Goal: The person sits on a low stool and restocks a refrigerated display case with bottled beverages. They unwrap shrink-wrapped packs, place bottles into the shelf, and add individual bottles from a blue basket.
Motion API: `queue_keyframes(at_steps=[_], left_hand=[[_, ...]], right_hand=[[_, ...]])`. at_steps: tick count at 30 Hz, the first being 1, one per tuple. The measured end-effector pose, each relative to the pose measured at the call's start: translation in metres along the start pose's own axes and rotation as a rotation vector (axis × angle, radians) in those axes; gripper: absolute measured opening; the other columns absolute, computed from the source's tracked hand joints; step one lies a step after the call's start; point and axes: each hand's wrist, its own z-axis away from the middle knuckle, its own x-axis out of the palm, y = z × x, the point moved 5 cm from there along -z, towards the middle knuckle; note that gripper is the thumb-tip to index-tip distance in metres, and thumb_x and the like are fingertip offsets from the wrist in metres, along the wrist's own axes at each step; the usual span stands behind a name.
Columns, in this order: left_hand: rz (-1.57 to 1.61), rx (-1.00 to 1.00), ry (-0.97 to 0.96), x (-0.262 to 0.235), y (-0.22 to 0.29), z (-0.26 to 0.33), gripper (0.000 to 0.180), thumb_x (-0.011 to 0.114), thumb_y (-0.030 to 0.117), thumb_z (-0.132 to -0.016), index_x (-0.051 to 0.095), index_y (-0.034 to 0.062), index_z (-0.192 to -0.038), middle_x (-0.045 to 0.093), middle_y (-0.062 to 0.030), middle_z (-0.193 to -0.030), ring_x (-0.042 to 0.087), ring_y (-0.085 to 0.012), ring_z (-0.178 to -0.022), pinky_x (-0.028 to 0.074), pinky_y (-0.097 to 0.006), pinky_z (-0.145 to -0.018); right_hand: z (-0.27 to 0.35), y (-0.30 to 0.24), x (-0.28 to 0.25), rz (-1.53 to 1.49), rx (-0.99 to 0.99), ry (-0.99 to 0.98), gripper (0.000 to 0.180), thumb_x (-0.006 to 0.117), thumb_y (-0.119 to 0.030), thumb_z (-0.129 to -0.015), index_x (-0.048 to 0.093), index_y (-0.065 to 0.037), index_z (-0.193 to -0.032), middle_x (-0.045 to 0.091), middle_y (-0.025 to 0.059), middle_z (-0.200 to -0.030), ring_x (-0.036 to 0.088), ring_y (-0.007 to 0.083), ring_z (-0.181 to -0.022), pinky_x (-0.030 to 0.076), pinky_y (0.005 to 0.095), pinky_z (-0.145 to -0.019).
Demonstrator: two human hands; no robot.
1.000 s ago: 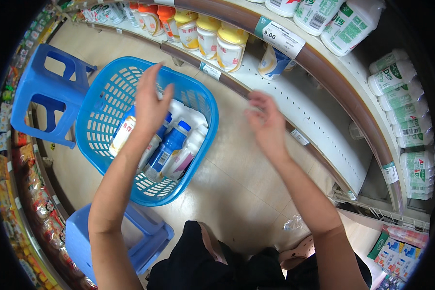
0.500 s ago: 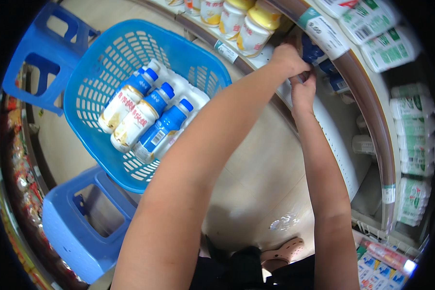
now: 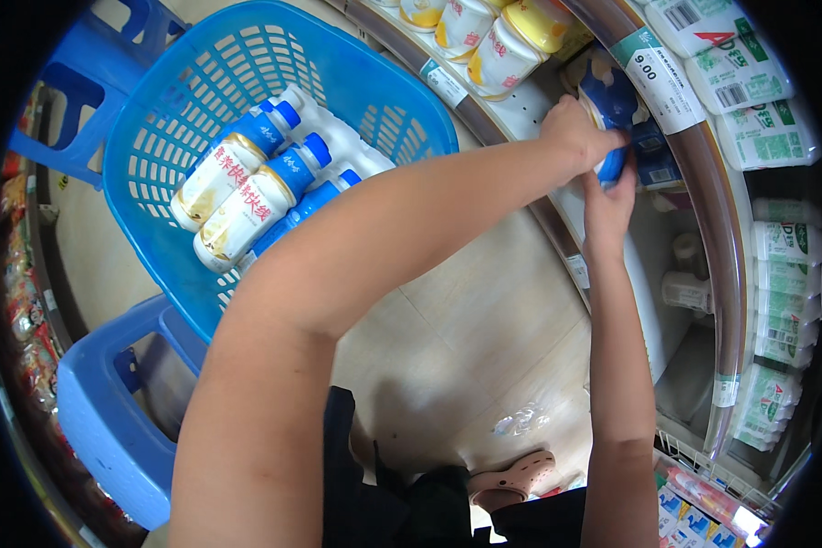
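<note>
On the lower shelf at the right, both hands are closed round a blue-and-white plastic bottle. My left hand grips its near left side, knuckles up. From below, my right hand holds its bottom end, thumb and fingers round it. The bottle lies tilted under the upper shelf's edge, and part of it is hidden by my fingers. More dark blue packs sit behind it. A blue basket on the left holds several white bottles with blue caps and a white moulded tray; my left forearm covers part of it.
A curved brown shelf edge with a price label overhangs my hands. Yellow-lidded bottles stand left of them. Wrapped white-and-green packs fill the upper shelf. Blue stools flank the basket. Crumpled clear plastic lies on the floor.
My hands have shifted slightly right, and more of the blue-and-white bottle shows between them. The view has moved; the basket sits further left and my left forearm covers more of its bottles.
</note>
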Motion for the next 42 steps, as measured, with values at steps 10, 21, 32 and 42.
queue_keyframes(at_steps=[10, 21, 32, 42], left_hand=[[0.392, -0.338, -0.359, -0.036, 0.010, 0.122, 0.047, 0.070, 0.027, -0.073, 0.051, 0.0069, -0.111, 0.058, -0.0103, -0.109, 0.056, -0.0229, -0.100, 0.048, -0.039, -0.078], [0.321, -0.092, -0.201, -0.149, 0.041, 0.179, 0.067, 0.073, 0.036, -0.071, 0.040, 0.0037, -0.120, 0.055, -0.0109, -0.109, 0.056, -0.0213, -0.097, 0.046, -0.034, -0.080], [-0.576, 0.074, 0.154, -0.326, 0.031, 0.173, 0.075, 0.062, 0.058, -0.072, 0.048, 0.0040, -0.121, 0.058, -0.0162, -0.108, 0.062, -0.0241, -0.092, 0.051, -0.033, -0.080], [-1.619, 0.060, 0.085, -0.283, 0.054, 0.179, 0.047, 0.067, 0.033, -0.071, 0.055, -0.0009, -0.101, 0.059, -0.0182, -0.098, 0.059, -0.0298, -0.093, 0.049, -0.037, -0.078]], right_hand=[[0.091, -0.066, -0.042, 0.037, 0.017, -0.181, 0.066, 0.068, -0.002, -0.072, 0.037, -0.001, -0.130, 0.047, 0.0143, -0.125, 0.047, 0.0218, -0.112, 0.037, 0.0323, -0.095], [0.130, -0.143, 0.009, -0.021, -0.188, -0.335, 0.072, 0.070, -0.004, -0.070, 0.033, 0.000, -0.132, 0.043, 0.0155, -0.127, 0.045, 0.0250, -0.116, 0.037, 0.0358, -0.097], [0.171, -0.198, 0.095, -0.147, -0.413, -0.711, 0.053, 0.065, -0.011, -0.075, 0.043, 0.002, -0.122, 0.046, 0.0207, -0.122, 0.047, 0.0340, -0.113, 0.036, 0.0370, -0.096], [0.118, -0.063, 0.029, -0.168, -0.011, -0.320, 0.039, 0.054, 0.002, -0.083, 0.046, -0.001, -0.121, 0.048, 0.0135, -0.124, 0.047, 0.0218, -0.116, 0.040, 0.0332, -0.095]])
